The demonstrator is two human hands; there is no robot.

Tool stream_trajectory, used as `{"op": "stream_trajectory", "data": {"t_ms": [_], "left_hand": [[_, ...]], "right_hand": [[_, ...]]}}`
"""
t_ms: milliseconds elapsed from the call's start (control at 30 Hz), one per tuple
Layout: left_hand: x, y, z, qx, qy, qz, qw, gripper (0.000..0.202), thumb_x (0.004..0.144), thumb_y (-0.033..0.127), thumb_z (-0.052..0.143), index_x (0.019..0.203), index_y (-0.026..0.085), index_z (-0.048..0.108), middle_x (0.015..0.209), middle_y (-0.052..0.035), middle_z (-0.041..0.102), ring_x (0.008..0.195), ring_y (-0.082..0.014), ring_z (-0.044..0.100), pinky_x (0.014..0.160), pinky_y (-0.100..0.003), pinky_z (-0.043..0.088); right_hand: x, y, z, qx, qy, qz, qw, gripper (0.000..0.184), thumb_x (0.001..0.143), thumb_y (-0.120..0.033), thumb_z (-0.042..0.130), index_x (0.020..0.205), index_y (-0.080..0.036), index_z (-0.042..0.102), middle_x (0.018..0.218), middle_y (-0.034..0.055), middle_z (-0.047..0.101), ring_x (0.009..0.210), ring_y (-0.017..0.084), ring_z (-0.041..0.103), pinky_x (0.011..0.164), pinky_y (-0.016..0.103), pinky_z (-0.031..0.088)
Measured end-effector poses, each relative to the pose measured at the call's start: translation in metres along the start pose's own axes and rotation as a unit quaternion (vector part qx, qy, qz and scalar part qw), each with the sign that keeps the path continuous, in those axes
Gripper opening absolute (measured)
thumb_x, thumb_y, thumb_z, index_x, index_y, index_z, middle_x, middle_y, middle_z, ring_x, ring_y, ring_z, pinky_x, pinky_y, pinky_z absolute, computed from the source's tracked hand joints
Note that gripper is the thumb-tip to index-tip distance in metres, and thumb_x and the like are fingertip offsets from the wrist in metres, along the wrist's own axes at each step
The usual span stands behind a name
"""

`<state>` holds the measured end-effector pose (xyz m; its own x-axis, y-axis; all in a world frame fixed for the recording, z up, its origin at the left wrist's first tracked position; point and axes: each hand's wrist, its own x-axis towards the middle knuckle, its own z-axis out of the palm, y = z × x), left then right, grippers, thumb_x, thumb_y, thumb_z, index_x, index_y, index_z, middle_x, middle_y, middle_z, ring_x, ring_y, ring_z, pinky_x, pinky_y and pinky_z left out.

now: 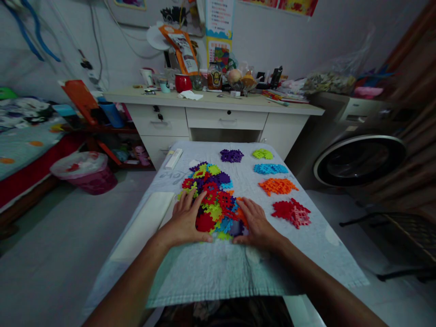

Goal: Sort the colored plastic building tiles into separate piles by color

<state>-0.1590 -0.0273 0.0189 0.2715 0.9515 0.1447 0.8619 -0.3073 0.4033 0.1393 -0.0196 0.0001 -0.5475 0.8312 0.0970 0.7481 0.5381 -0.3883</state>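
Since both hands are cupped round the messy heap of multicoloured, notched plastic pieces [215,211] mid-table, my worry is that a hard push could send some skidding over the pale blue fabric tablecloth [211,277]. Left hand [190,215] has its fingers spread along one side, right hand [257,222] lies loosely over the other, by an orange plastic piece [241,217]; neither's clenched. Those toothed edges might snag, so dragging one could pull its neighbours along. A shove rightward could also muddle the low orange plastic pile [278,186] or the red-and-pink plastic pile [289,212].

Writing-wise: grey lettering [170,176] on the cloth, too distorted to read. Further back, the shiny orange-and-white pouch [184,50], dark-labelled glass jar [214,77] and white-and-blue paper poster [220,18] have print, all illegible to me.
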Motion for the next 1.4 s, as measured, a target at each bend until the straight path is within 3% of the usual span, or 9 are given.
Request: {"op": "stream_trajectory", "data": {"t_ms": [100,233,433,600,800,933,1100,1267,1400], "left_hand": [[-0.005,0.000,0.007,-0.011,-0.025,-0.011,1.000,0.141,0.037,0.066,0.085,0.155,0.032,0.015,0.161,-0.0191,0.013,0.146,-0.0497,0.013,0.108,-0.067,0.029],[-0.004,0.005,0.015,-0.011,-0.021,-0.016,1.000,0.141,0.039,0.060,0.086,0.155,0.031,0.012,0.162,-0.0174,0.010,0.146,-0.0481,0.011,0.110,-0.066,0.025],[0.004,0.011,0.023,-0.027,0.066,-0.009,0.997,0.123,0.053,0.058,0.082,0.154,0.029,0.018,0.156,-0.0160,0.025,0.142,-0.0398,0.027,0.112,-0.057,0.029],[0.010,0.015,0.024,-0.019,0.115,-0.024,0.993,0.112,0.059,0.062,0.077,0.151,0.027,0.024,0.152,-0.0167,0.032,0.138,-0.0378,0.034,0.111,-0.056,0.030],[0.015,0.016,0.029,0.017,0.134,-0.037,0.990,0.098,0.066,0.062,0.073,0.147,0.027,0.032,0.149,-0.0169,0.039,0.138,-0.0380,0.035,0.113,-0.064,0.013],[0.014,0.015,0.029,0.029,0.143,-0.032,0.989,0.097,0.066,0.064,0.071,0.147,0.026,0.034,0.150,-0.0176,0.037,0.139,-0.0383,0.032,0.113,-0.063,0.015],[0.016,0.022,0.023,0.031,0.160,-0.020,0.986,0.095,0.064,0.067,0.072,0.144,0.025,0.040,0.149,-0.0175,0.038,0.139,-0.0385,0.032,0.113,-0.061,0.017],[0.023,0.037,0.019,0.039,0.143,0.027,0.989,0.085,0.065,0.069,0.070,0.137,0.028,0.050,0.151,-0.0145,0.038,0.142,-0.0399,0.027,0.114,-0.064,0.012],[0.034,0.040,0.016,0.046,0.149,0.027,0.987,0.072,0.072,0.064,0.068,0.132,0.027,0.054,0.150,-0.0137,0.040,0.142,-0.0391,0.027,0.114,-0.065,0.013]], "right_hand": [[0.011,0.002,-0.002,0.006,0.003,-0.017,1.000,0.116,0.066,-0.080,0.062,0.155,-0.015,0.025,0.155,0.0261,0.027,0.142,0.042,0.025,0.111,0.061,0.026],[0.027,0.006,-0.003,0.017,0.030,-0.046,0.998,0.110,0.069,-0.080,0.061,0.152,-0.014,0.030,0.150,0.0251,0.035,0.139,0.039,0.032,0.111,0.059,0.027],[0.048,0.011,-0.001,0.046,0.054,-0.061,0.996,0.107,0.069,-0.077,0.064,0.149,-0.013,0.035,0.146,0.0236,0.042,0.134,0.036,0.039,0.110,0.056,0.031],[0.061,0.012,-0.002,0.066,0.049,-0.041,0.996,0.094,0.072,-0.064,0.070,0.146,-0.015,0.040,0.144,0.0207,0.046,0.132,0.034,0.042,0.109,0.053,0.032],[0.061,0.003,-0.001,0.093,0.094,-0.033,0.991,0.077,0.077,-0.053,0.068,0.143,-0.021,0.043,0.144,0.0163,0.045,0.133,0.032,0.040,0.109,0.052,0.032],[0.057,-0.004,-0.003,0.124,0.154,-0.032,0.980,0.054,0.085,-0.053,0.061,0.129,-0.021,0.054,0.141,0.0144,0.046,0.133,0.029,0.041,0.109,0.048,0.033],[0.060,-0.007,-0.003,0.092,0.190,-0.011,0.977,0.024,0.093,-0.037,0.053,0.107,-0.025,0.068,0.137,0.0104,0.049,0.129,0.028,0.041,0.108,0.052,0.032],[0.063,-0.008,0.001,0.065,0.223,0.012,0.972,0.023,0.093,-0.031,0.053,0.108,-0.030,0.071,0.132,0.0086,0.052,0.125,0.028,0.042,0.106,0.052,0.034],[0.062,-0.006,0.001,0.077,0.244,0.015,0.966,0.026,0.095,-0.031,0.050,0.112,-0.030,0.070,0.125,0.0081,0.057,0.120,0.026,0.047,0.104,0.049,0.038]]}}
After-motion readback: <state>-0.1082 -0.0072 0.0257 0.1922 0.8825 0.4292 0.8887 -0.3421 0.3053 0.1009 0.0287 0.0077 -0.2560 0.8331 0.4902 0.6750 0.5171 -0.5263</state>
